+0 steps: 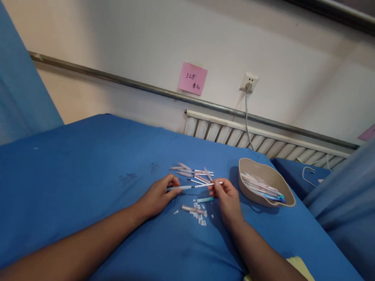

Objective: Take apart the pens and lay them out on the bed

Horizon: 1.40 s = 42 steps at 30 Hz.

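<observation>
My left hand (158, 196) and my right hand (226, 198) both pinch the ends of one thin pen (192, 186), held level just above the blue table cover (76, 184). The left fingers close on its bluish end, the right fingers on its white end. Behind the pen lie several loose pens and pen barrels (193, 172). Below it lie a small teal cap (205, 199), another short pen part (192, 209) and several tiny white bits (201, 218).
A beige tray (279, 201) with several pens in it stands to the right of my right hand. A radiator (270, 141), a wall socket with a cable (248, 82) and a pink note (193, 78) are behind. Something yellow (297, 266) lies near my right forearm.
</observation>
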Motion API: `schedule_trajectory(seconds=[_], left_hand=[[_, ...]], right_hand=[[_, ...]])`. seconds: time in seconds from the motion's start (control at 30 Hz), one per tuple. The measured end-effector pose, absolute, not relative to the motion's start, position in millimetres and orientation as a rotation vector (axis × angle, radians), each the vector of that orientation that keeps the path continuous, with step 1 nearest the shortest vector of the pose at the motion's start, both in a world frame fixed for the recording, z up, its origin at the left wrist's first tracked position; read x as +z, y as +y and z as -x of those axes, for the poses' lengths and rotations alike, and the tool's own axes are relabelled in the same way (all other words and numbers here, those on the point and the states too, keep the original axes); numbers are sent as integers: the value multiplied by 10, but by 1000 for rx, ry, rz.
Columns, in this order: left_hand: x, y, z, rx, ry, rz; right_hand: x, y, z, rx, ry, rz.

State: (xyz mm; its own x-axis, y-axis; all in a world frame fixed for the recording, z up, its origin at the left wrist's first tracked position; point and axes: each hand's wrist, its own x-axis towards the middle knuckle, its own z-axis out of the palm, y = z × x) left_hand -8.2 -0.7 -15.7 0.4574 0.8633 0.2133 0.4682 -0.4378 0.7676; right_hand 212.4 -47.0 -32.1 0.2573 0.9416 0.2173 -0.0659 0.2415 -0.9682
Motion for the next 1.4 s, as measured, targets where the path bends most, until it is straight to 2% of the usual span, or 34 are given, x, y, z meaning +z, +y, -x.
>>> schedule_trajectory(seconds=[0.2, 0.5, 0.7, 0.9, 1.4], left_hand=[[-87, -119, 25, 656, 913, -1841], [-47, -256, 13, 485, 682, -1822], [-73, -232, -1, 531, 693, -1625], [-121, -148, 6, 607, 769, -1416], [-119, -79, 30, 660, 787, -1226]], right_hand=[[-287, -540, -2047, 958, -1270, 1110], [-202, -725, -1919, 727, -1712, 1144], [-227, -629, -2044, 869, -1415, 1087], [-371, -399, -2284, 828, -1188, 1162], [-498, -377, -2256, 795, -1393, 1299]])
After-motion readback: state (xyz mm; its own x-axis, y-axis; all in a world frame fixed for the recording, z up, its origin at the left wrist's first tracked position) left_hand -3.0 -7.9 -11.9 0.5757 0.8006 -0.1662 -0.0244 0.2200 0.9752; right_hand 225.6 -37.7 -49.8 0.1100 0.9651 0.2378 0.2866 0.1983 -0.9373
